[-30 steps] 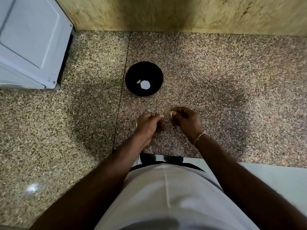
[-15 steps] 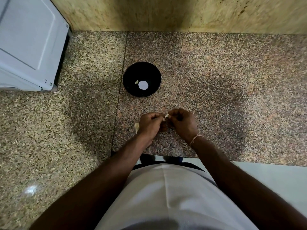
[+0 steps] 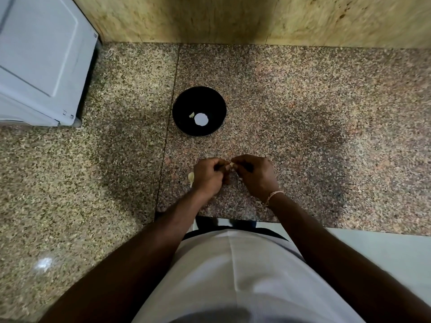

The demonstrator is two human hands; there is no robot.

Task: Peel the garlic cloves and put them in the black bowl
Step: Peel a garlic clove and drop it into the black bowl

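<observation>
A small pale garlic clove [image 3: 231,164] sits pinched between the two hands above the speckled granite countertop [image 3: 303,127], only a sliver of it showing where the fingertips meet. The left hand [image 3: 208,176] curls its fingers round the clove from the left, knuckles up, while the right hand [image 3: 254,174] meets it from the other side, thumb and forefinger nipping the clove's tip; both hands are closed tight on it and touch each other at the fingertips. Just beside the left hand's outer edge, a pale piece of garlic [image 3: 191,178] shows at the hand's rim; whether it is a second clove or loose skin, and whether it is held or lies on the counter, cannot be told. Farther from the person, well apart from the hands, the black bowl [image 3: 184,101] stands upright on the countertop just right of a seam [image 3: 171,101] between two slabs. Inside it a small peeled clove [image 3: 191,115] lies beside a bright white round patch [image 3: 201,119] at the bottom, which may be a reflection. The right wrist wears a thin pale bracelet [image 3: 273,196]. At the far left stands a white appliance [image 3: 39,59] with a small label on its lower corner, too small to read. A tan stone backsplash [image 3: 233,17] runs along the back edge. The person wears a white shirt [image 3: 233,276].
</observation>
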